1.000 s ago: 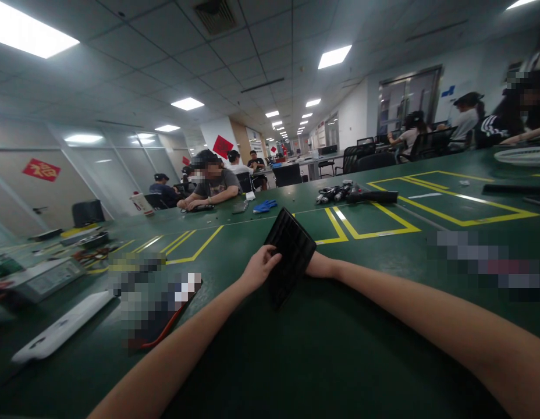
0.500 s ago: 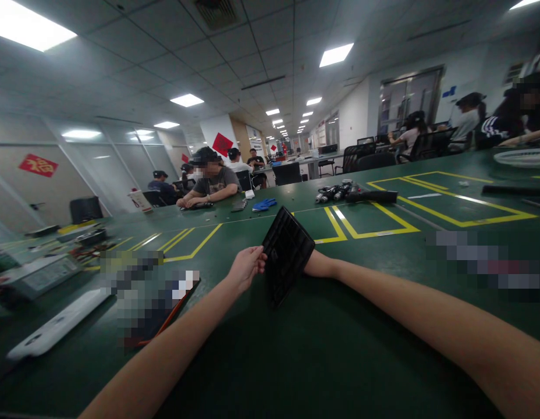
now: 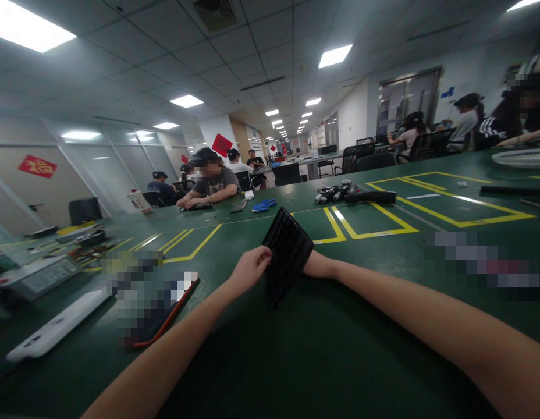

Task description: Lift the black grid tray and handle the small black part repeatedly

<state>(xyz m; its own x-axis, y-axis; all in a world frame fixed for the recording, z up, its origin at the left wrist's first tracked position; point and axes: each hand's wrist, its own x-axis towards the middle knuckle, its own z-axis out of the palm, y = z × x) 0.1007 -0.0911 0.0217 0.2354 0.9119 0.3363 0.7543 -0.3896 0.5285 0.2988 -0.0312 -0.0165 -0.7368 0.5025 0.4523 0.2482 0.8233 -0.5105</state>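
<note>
A black, flat, rectangular wallet (image 3: 288, 247) with a quilted-looking face is held up at a tilt above the green table. My right hand (image 3: 319, 265) grips it from behind at the right edge; most of those fingers are hidden by it. At the left side, my left hand (image 3: 255, 266) has its fingers curled and pinched against the wallet's face, near a small clasp-like spot. Left of my forearm lies a dark phone-like thing with an orange edge (image 3: 165, 320), partly blurred out.
The green table (image 3: 366, 361) bears yellow tape outlines. A white long casing (image 3: 56, 329) and a grey box (image 3: 43, 276) lie left. Farther off are blue gloves (image 3: 263, 205), bundled black cables (image 3: 335, 191) and a black tube (image 3: 371, 197). A person (image 3: 213, 180) sits across.
My left hand has moved slightly right and inward, from the wallet's left edge onto its face. The wallet and my right hand have hardly moved.
</note>
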